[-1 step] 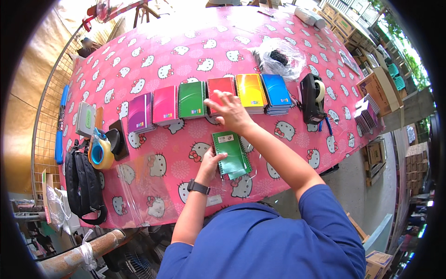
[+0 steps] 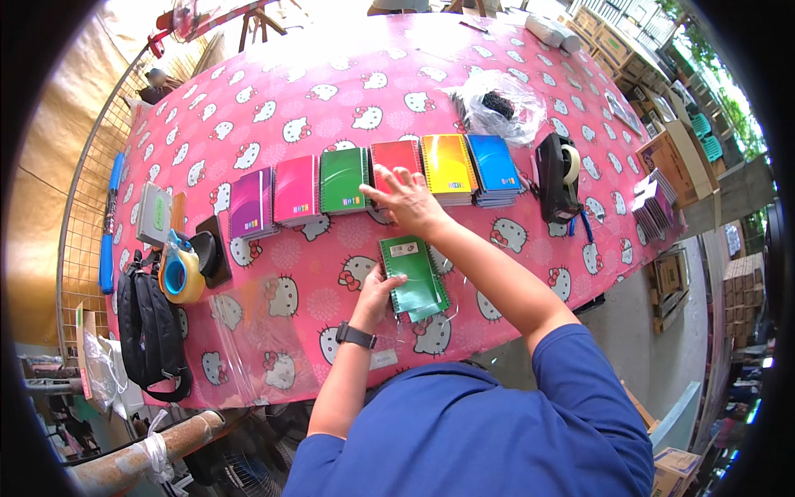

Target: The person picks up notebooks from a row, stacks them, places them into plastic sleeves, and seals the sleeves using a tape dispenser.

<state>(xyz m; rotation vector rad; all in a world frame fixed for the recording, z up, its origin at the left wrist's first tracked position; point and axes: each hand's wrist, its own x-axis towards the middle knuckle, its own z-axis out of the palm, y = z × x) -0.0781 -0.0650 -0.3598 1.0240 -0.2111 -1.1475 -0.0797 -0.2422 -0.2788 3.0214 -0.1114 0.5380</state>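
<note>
My left hand (image 2: pixel 378 296), with a dark watch on the wrist, grips the left edge of a green spiral notebook (image 2: pixel 420 263), its thumb lying on top. The notebook has a white label near its upper edge and something glossy at its lower end. Fingers spread, my right hand (image 2: pixel 411 203) is over the red notebooks (image 2: pixel 396 155), partly covering them; whether it touches them I cannot tell. In the same row are purple (image 2: pixel 250 203), pink (image 2: pixel 296 189), green (image 2: pixel 344 178), yellow (image 2: pixel 448 164) and blue (image 2: pixel 494 161) spiral notebooks, the blue ones visibly stacked.
A black tape dispenser (image 2: pixel 556 178) stands right of the row, near a clear plastic bag (image 2: pixel 520 108). At the left are tape rolls (image 2: pixel 184 277), a grey box (image 2: pixel 156 214) and a black bag (image 2: pixel 149 323). More notebooks (image 2: pixel 654 207) lie at the right table edge beside a cardboard box (image 2: pixel 672 161).
The fingers of my right hand have shifted slightly over the red notebooks. My left hand keeps its grip on the green notebook.
</note>
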